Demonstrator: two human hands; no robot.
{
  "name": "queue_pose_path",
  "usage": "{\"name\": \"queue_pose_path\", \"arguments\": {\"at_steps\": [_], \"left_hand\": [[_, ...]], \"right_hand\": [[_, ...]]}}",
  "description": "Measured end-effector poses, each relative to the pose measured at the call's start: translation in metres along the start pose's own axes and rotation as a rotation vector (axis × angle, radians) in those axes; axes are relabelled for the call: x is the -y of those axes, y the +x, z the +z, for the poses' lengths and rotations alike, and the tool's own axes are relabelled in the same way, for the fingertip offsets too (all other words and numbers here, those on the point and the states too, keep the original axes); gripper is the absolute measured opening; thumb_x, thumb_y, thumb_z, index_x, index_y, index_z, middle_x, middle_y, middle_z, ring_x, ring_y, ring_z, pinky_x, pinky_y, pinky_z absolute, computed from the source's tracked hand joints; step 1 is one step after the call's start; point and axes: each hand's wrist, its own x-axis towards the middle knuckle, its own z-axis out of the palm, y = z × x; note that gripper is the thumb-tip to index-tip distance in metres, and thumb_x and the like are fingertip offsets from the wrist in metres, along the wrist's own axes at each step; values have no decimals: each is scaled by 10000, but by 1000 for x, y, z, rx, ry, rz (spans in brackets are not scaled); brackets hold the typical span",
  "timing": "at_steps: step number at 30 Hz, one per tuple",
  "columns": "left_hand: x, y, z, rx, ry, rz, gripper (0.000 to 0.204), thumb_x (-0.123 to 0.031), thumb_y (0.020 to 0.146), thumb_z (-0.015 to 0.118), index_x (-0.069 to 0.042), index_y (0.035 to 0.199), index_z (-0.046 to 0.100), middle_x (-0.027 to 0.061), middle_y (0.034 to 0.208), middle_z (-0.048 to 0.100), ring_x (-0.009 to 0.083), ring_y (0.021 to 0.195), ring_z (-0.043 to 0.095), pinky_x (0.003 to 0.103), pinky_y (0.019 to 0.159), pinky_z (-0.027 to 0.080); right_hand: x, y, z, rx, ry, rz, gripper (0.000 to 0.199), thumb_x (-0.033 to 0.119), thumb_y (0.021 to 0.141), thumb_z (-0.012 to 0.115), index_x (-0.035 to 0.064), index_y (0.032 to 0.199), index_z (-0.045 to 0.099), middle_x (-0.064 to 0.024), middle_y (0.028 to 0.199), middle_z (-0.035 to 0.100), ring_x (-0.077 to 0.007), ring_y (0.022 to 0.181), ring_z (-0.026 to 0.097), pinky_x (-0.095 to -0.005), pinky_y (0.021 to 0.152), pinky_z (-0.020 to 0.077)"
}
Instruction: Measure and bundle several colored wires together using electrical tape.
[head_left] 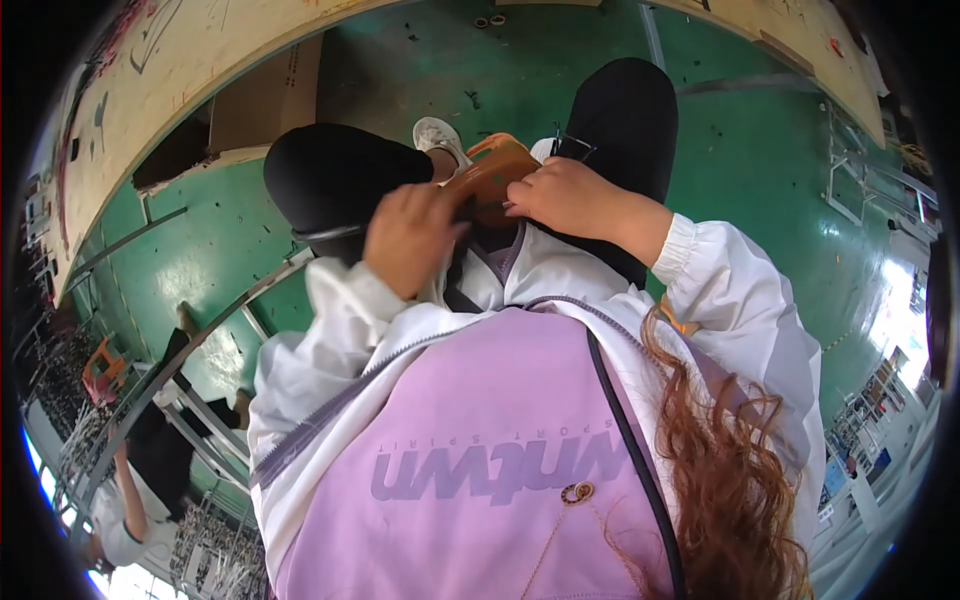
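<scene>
I look down over my pink and white jacket at my lap. My left hand [408, 238] and my right hand [572, 196] both grip an orange plastic object [490, 172], held above my black-trousered knees [335, 172]. The left hand wraps its near end, and the right hand's fingers press on its far right side. Most of the object is hidden by the fingers. A white shoe [436, 134] shows just beyond it.
Green floor [760, 140] spreads around my legs. A pale wooden bench edge [180, 70] curves across the top, with a cardboard box [265, 100] under it. Another person [140, 470] stands at the lower left by metal racks [200, 410]. Shelving lines the right side.
</scene>
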Motion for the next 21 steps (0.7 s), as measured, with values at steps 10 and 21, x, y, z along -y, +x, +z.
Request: {"name": "queue_pose_path", "arguments": {"at_steps": [10,21], "left_hand": [[-29,31,30,68,-440,-107,141,-219,812,547,-78,814,565,87,745,588,282,612,586,378,501,461],[-36,40,37,370,-401,-75,162,-180,837,481,-27,847,532,146,693,604,339,590,591,424,519,474]], "right_hand": [[-7,-59,-15,-406,389,527,229,232,856,540,11,818,588,-109,777,567,-249,768,568,-347,675,441],[1,-22,7,-458,1543,483,243,130,920,456,-38,1062,560,-73,979,610,-130,900,565,-252,810,446]]}}
